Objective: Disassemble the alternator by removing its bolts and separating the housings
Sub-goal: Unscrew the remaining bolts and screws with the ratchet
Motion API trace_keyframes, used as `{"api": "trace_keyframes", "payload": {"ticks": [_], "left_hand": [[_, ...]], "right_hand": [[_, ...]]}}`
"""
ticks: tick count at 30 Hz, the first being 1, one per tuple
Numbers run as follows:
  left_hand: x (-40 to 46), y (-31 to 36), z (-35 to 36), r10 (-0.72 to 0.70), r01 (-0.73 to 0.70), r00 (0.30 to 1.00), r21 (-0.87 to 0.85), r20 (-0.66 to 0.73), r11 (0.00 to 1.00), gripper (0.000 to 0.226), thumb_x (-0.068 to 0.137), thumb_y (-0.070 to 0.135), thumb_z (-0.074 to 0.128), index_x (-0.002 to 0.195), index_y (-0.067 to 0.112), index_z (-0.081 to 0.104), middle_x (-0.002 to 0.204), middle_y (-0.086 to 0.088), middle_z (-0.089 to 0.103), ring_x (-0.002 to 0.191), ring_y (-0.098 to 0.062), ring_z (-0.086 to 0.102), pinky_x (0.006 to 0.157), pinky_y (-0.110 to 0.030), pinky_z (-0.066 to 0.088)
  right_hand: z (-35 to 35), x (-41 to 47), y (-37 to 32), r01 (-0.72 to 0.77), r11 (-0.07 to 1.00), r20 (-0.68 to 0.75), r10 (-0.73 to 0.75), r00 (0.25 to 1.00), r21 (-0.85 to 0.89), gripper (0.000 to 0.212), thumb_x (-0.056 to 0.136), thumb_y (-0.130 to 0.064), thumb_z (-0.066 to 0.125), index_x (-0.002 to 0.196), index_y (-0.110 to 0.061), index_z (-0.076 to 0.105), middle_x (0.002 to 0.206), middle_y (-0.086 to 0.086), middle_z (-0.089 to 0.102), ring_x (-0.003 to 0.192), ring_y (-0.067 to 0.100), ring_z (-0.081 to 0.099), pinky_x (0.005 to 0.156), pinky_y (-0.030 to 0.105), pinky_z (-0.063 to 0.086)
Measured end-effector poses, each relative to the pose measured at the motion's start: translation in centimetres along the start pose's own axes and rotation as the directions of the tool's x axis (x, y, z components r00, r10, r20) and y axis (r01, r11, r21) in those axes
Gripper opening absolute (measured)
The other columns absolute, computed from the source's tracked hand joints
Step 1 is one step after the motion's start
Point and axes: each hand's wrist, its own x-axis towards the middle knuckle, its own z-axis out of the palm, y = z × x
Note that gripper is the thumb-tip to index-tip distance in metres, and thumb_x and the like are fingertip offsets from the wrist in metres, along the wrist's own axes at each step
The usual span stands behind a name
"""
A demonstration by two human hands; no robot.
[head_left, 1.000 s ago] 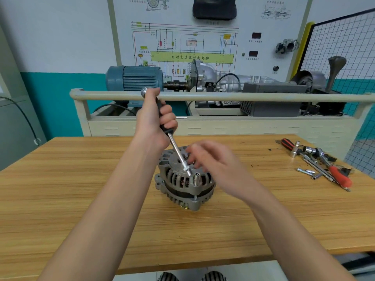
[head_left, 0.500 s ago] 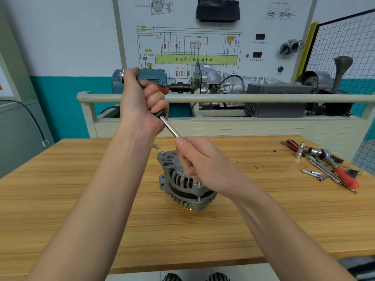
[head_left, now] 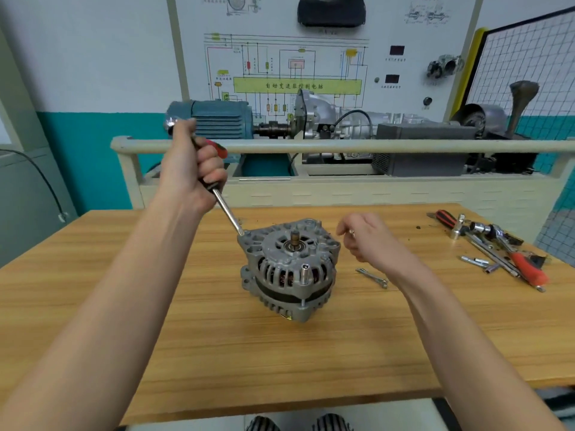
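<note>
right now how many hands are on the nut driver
1. The left hand grips the nut driver by its handle; the right hand hovers beside the alternator, off the tool.

1 alternator (head_left: 289,269), 1 driver (head_left: 224,206), 2 hands, 1 loose wrench (head_left: 371,277) on table.

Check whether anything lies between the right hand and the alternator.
Nothing visible does. The right hand hovers just right of the alternator, with only bare table between them. The loose bolt lies nearer the camera, outside that gap.
</note>
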Motion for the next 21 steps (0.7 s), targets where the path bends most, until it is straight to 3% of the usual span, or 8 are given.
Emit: {"api": "trace_keyframes", "payload": {"ticks": [4, 6, 9, 13, 16, 21], "left_hand": [[-0.6, -3.1, -0.1, -0.019, 0.017, 0.999, 0.061, 0.037, 0.998, 0.038, 0.096, 0.038, 0.05, 0.063, 0.022, 0.037, 0.045, 0.011, 0.025, 0.034, -0.003, 0.018, 0.032, -0.016, 0.017], [-0.9, -4.4, 0.1, -0.017, 0.009, 0.997, 0.097, 0.08, 0.995, 0.035, 0.096, 0.038, 0.049, 0.067, 0.021, 0.039, 0.046, 0.01, 0.029, 0.036, -0.004, 0.02, 0.034, -0.016, 0.018], [-1.2, -5.4, 0.7, 0.0, -0.017, 0.991, 0.127, 0.135, 0.992, 0.033, 0.097, 0.036, 0.045, 0.069, 0.019, 0.04, 0.047, 0.008, 0.033, 0.036, -0.005, 0.022, 0.035, -0.018, 0.021], [-1.5, -6.1, 1.5, 0.03, -0.051, 0.987, 0.132, 0.156, 0.99, 0.033, 0.098, 0.034, 0.043, 0.07, 0.018, 0.041, 0.048, 0.006, 0.035, 0.037, -0.007, 0.025, 0.036, -0.019, 0.024], [-1.7, -6.7, 1.7, 0.051, -0.078, 0.987, 0.169, 0.155, 0.982, 0.033, 0.099, 0.034, 0.042, 0.07, 0.018, 0.04, 0.048, 0.006, 0.035, 0.037, -0.008, 0.024, 0.036, -0.019, 0.022], [-2.1, -7.9, 2.6, 0.087, -0.126, 0.98, 0.217, 0.181, 0.968, 0.035, 0.1, 0.033, 0.041, 0.068, 0.017, 0.039, 0.048, 0.004, 0.032, 0.037, -0.009, 0.021, 0.035, -0.02, 0.019]], "right_hand": [[0.6, 0.8, 4.7, -0.111, 0.937, 0.053, 0.136, 0.989, -0.333, 0.02, 0.101, -0.012, 0.04, 0.105, -0.002, 0.057, 0.077, 0.0, 0.053, 0.072, 0.017, 0.051, 0.063, 0.029, 0.038], [1.2, 0.5, 7.2, -0.184, 0.875, 0.061, 0.235, 0.97, -0.448, 0.01, 0.098, -0.015, 0.05, 0.1, -0.006, 0.054, 0.089, 0.009, 0.061, 0.086, 0.026, 0.059, 0.071, 0.032, 0.044], [2.3, -0.4, 10.2, -0.262, 0.782, -0.012, 0.31, 0.951, -0.566, 0.012, 0.092, -0.019, 0.063, 0.1, -0.012, 0.059, 0.102, 0.009, 0.066, 0.094, 0.024, 0.061, 0.072, 0.029, 0.043], [3.2, -0.7, 12.4, -0.317, 0.765, -0.188, 0.256, 0.948, -0.56, 0.021, 0.088, -0.019, 0.069, 0.108, -0.011, 0.071, 0.113, 0.009, 0.066, 0.106, 0.025, 0.06, 0.087, 0.03, 0.047], [3.6, -0.6, 13.0, -0.314, 0.75, -0.193, 0.248, 0.949, -0.583, 0.027, 0.091, -0.02, 0.066, 0.115, -0.01, 0.068, 0.124, 0.012, 0.059, 0.116, 0.027, 0.054, 0.098, 0.035, 0.044], [3.8, -0.3, 12.4, -0.319, 0.775, -0.188, 0.258, 0.948, -0.546, 0.031, 0.09, -0.021, 0.067, 0.119, -0.009, 0.066, 0.123, 0.012, 0.062, 0.116, 0.027, 0.055, 0.099, 0.036, 0.045]]}}
